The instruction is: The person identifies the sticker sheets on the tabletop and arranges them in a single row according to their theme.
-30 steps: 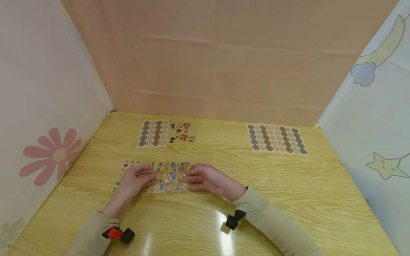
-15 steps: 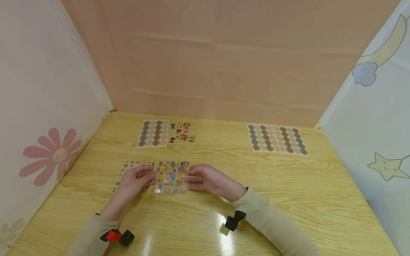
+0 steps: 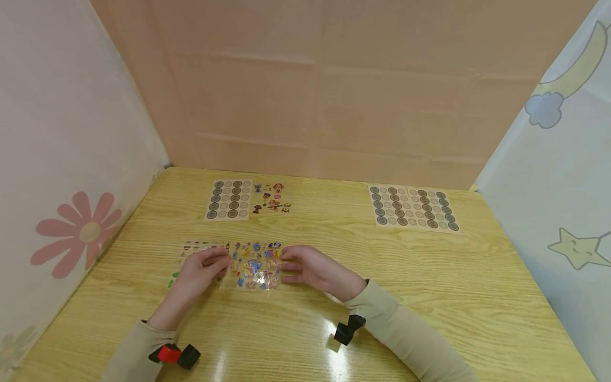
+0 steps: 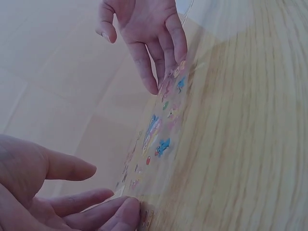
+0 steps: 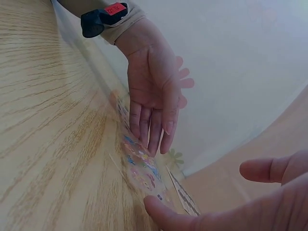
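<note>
Sticker sheet [image 3: 252,268], 1: lies rightward of left hand [image 3: 199,269], leftward of right hand [image 3: 316,269]; both equally near, fingers relaxed, gripping nothing.

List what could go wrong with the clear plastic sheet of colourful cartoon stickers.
The bare left hand and right hand flank the colourful clear plastic sticker sheet: pushing inward might buckle it. The left hand also covers part of the neighbouring clear sheet with green prints, which it might drag askew.

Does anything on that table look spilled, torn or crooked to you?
Nothing stands out; no spill or tear shows. The sticker sheet between left hand and right hand shines white, likely just glare.
</note>
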{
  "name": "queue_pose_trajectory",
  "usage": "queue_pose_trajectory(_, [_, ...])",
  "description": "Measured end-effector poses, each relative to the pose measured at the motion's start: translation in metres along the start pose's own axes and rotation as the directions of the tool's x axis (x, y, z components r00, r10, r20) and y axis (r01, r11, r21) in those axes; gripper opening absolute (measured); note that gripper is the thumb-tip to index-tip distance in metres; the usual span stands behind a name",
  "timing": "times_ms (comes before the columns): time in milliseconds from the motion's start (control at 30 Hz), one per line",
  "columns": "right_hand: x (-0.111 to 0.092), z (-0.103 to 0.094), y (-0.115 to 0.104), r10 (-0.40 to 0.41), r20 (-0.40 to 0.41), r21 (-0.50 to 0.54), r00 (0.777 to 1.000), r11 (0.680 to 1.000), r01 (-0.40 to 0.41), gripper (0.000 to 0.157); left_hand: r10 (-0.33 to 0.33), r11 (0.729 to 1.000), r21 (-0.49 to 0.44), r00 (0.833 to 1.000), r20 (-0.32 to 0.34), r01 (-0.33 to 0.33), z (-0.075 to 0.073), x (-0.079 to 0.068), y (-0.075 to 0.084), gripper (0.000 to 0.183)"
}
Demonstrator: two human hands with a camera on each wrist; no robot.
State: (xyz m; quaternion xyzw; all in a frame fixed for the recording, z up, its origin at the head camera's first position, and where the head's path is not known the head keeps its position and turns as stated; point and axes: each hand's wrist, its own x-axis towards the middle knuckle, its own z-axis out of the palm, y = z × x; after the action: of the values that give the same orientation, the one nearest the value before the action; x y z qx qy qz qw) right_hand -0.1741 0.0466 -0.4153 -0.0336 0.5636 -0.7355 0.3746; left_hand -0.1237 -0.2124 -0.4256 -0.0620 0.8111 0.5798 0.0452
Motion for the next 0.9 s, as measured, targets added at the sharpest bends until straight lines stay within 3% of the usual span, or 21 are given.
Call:
queue_pose_trajectory(167, [-0.0011, 0.0001, 0.0004, 0.001, 0.005, 0.008, 1.000, 1.000, -0.001, 0.008, -0.015, 1.000, -0.009, 1.000, 0.005, 0.015, -0.0004, 0.0011, -0.0008, 0.036])
queue_pose_trajectory(400, [-0.0005, -0.0002, -0.0010, -0.001, 0.007, 0.032, 1.000, 0.999, 0.001, 0.025, -0.007, 1.000, -0.025, 1.000, 0.015, 0.007, 0.0000, 0.0003, -0.0010, 0.038])
queue_pose_trajectory(533, [-0.0002, 0.0002, -0.0022, 0.000, 0.008, 0.026, 1.000, 1.000, -0.001, 0.016, -0.004, 1.000, -0.029, 1.000, 0.026, 0.005, -0.0003, 0.0000, -0.0016, 0.038])
queue_pose_trajectory(900, [-0.0010, 0.0006, -0.0024, 0.001, 0.011, 0.020, 1.000, 1.000, -0.001, 0.010, 0.012, 0.999, -0.043, 0.999, 0.042, -0.010, -0.0024, 0.0025, -0.0048, 0.038])
